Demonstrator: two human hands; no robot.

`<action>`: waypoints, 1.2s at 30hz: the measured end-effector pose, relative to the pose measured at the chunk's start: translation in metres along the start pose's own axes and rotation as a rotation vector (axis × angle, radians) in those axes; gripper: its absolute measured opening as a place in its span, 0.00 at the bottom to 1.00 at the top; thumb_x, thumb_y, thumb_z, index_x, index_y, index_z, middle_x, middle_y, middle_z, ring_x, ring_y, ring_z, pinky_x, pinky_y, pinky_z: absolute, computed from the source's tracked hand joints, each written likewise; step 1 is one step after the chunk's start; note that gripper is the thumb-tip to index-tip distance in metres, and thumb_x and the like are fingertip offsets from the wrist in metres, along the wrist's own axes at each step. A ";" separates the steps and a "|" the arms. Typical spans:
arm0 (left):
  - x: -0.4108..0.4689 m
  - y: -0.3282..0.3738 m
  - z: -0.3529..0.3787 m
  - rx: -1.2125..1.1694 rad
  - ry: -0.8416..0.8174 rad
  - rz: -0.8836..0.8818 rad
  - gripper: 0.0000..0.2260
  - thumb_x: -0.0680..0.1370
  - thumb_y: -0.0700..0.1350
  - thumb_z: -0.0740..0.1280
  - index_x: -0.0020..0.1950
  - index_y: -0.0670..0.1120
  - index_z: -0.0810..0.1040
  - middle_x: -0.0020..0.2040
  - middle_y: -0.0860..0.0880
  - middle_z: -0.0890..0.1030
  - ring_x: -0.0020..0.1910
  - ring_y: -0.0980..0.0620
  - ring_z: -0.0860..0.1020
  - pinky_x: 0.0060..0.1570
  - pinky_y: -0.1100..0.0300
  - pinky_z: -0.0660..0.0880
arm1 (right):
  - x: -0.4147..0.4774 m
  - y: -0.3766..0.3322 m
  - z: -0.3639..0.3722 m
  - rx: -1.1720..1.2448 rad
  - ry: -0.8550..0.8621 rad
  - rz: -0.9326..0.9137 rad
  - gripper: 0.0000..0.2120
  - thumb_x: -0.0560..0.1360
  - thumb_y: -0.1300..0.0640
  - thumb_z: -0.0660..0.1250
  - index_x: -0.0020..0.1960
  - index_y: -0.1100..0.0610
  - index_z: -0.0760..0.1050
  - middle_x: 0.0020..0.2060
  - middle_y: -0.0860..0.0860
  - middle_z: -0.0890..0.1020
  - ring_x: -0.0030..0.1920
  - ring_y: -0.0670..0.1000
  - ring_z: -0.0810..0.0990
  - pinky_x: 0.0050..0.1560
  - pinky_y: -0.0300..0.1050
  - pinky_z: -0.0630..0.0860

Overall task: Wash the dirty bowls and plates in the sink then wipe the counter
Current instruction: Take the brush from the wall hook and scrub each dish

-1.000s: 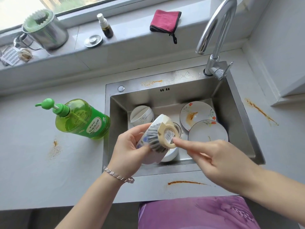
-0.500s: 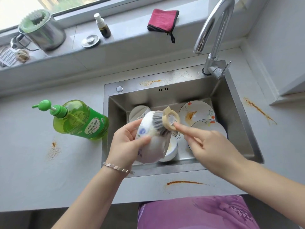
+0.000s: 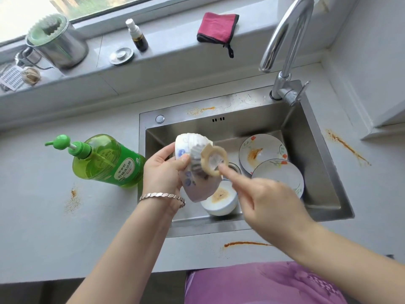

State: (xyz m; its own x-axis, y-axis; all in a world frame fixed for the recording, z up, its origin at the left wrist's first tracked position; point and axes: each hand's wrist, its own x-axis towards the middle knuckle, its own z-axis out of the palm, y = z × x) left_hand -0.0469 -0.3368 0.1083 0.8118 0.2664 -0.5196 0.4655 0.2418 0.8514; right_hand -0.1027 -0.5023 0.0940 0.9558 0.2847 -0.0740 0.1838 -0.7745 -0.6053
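My left hand (image 3: 162, 172) grips a white bowl with a blue pattern (image 3: 198, 190), tilted on its side above the steel sink (image 3: 219, 231). My right hand (image 3: 269, 205) holds a round dish brush with a cream top (image 3: 213, 160) against the bowl, index finger stretched onto the brush's cap; the thumb is hidden. Below them in the basin sits a white bowl with orange residue (image 3: 219, 201). Two flowered plates lean at the right of the basin, one stained orange (image 3: 260, 150), the other overlapping it in front (image 3: 278, 175).
A green soap pump bottle (image 3: 109, 161) stands left of the sink. Orange stains mark the counter in front (image 3: 247, 244), at the right (image 3: 346, 145) and at the left (image 3: 73, 200). The faucet (image 3: 287, 40) arches over the back right. A red cloth (image 3: 217, 27) lies on the sill.
The bowl has turned in my left hand and risen a little. The brush has slid up along the bowl toward its rim, with my right hand following.
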 end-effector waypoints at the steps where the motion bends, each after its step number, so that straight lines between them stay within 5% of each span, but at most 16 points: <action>1: 0.001 0.000 0.000 0.006 0.011 0.000 0.14 0.75 0.27 0.60 0.54 0.42 0.76 0.29 0.50 0.83 0.27 0.55 0.80 0.27 0.63 0.78 | -0.012 -0.002 0.006 -0.010 -0.038 -0.030 0.24 0.71 0.57 0.57 0.66 0.44 0.72 0.25 0.43 0.60 0.21 0.51 0.68 0.20 0.42 0.59; 4: 0.002 -0.002 -0.002 0.051 0.014 0.007 0.15 0.75 0.27 0.61 0.54 0.44 0.76 0.30 0.50 0.83 0.28 0.55 0.81 0.27 0.64 0.77 | -0.011 0.005 0.006 -0.010 -0.046 -0.026 0.24 0.71 0.57 0.59 0.65 0.42 0.72 0.25 0.43 0.59 0.22 0.49 0.63 0.21 0.40 0.55; 8: 0.000 -0.005 -0.002 0.181 -0.062 0.037 0.16 0.74 0.27 0.63 0.50 0.47 0.78 0.31 0.52 0.83 0.31 0.56 0.81 0.33 0.63 0.79 | 0.013 0.018 -0.001 0.069 0.042 0.051 0.22 0.80 0.54 0.54 0.69 0.33 0.59 0.22 0.46 0.66 0.26 0.50 0.64 0.28 0.43 0.60; 11: -0.003 -0.006 -0.004 0.279 -0.141 0.083 0.19 0.73 0.25 0.62 0.45 0.49 0.78 0.30 0.53 0.83 0.31 0.58 0.81 0.35 0.63 0.79 | 0.002 0.006 -0.005 0.065 -0.016 -0.020 0.22 0.79 0.53 0.53 0.67 0.32 0.58 0.20 0.46 0.64 0.24 0.49 0.64 0.24 0.39 0.56; 13: -0.007 -0.007 -0.009 0.317 -0.215 0.105 0.19 0.73 0.24 0.62 0.46 0.49 0.77 0.31 0.54 0.83 0.32 0.59 0.81 0.35 0.64 0.79 | 0.006 0.009 -0.013 0.125 -0.061 0.035 0.20 0.80 0.52 0.55 0.65 0.29 0.60 0.21 0.44 0.71 0.26 0.46 0.69 0.25 0.39 0.59; 16: -0.011 -0.008 -0.020 0.341 -0.312 0.132 0.18 0.69 0.26 0.67 0.51 0.46 0.77 0.35 0.53 0.84 0.36 0.57 0.82 0.36 0.62 0.80 | 0.027 0.032 -0.026 0.282 -0.155 0.181 0.18 0.80 0.54 0.57 0.63 0.34 0.69 0.18 0.34 0.71 0.24 0.39 0.70 0.26 0.35 0.62; 20: -0.012 -0.004 -0.034 0.242 -0.384 0.129 0.20 0.62 0.33 0.67 0.55 0.41 0.77 0.41 0.47 0.85 0.39 0.53 0.82 0.36 0.62 0.79 | 0.036 0.050 -0.032 0.484 -0.262 0.328 0.17 0.80 0.61 0.57 0.66 0.47 0.71 0.14 0.41 0.64 0.18 0.41 0.65 0.23 0.29 0.61; 26: -0.010 -0.009 -0.040 0.227 -0.389 0.132 0.23 0.59 0.35 0.71 0.54 0.41 0.77 0.41 0.46 0.85 0.38 0.53 0.82 0.36 0.61 0.79 | 0.029 0.035 -0.038 0.580 -0.294 0.219 0.18 0.79 0.61 0.58 0.63 0.43 0.72 0.14 0.43 0.61 0.19 0.44 0.57 0.22 0.31 0.57; 30: -0.008 -0.008 -0.043 0.196 -0.378 0.142 0.25 0.57 0.38 0.73 0.54 0.42 0.78 0.41 0.45 0.85 0.39 0.52 0.83 0.36 0.61 0.79 | 0.036 0.040 -0.038 0.582 -0.303 0.301 0.18 0.80 0.63 0.56 0.67 0.51 0.68 0.12 0.34 0.65 0.19 0.33 0.69 0.23 0.25 0.65; 34: -0.009 -0.005 -0.045 0.193 -0.382 0.171 0.20 0.60 0.33 0.72 0.51 0.43 0.81 0.40 0.46 0.85 0.38 0.53 0.82 0.36 0.61 0.79 | 0.032 0.031 -0.042 0.627 -0.319 0.212 0.18 0.79 0.60 0.58 0.63 0.42 0.71 0.14 0.42 0.62 0.18 0.44 0.58 0.22 0.31 0.56; 36: -0.008 -0.002 -0.049 0.155 -0.401 0.181 0.24 0.54 0.42 0.81 0.49 0.44 0.83 0.41 0.45 0.85 0.38 0.52 0.83 0.36 0.62 0.79 | 0.035 0.033 -0.043 0.659 -0.314 0.215 0.18 0.79 0.61 0.57 0.62 0.41 0.70 0.14 0.41 0.63 0.17 0.44 0.60 0.21 0.30 0.58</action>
State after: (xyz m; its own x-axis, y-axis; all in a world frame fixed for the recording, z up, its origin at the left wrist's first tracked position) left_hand -0.0712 -0.2938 0.1075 0.9428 -0.0973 -0.3189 0.3264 0.0738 0.9424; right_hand -0.0535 -0.5420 0.1051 0.8268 0.3890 -0.4063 -0.2686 -0.3616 -0.8928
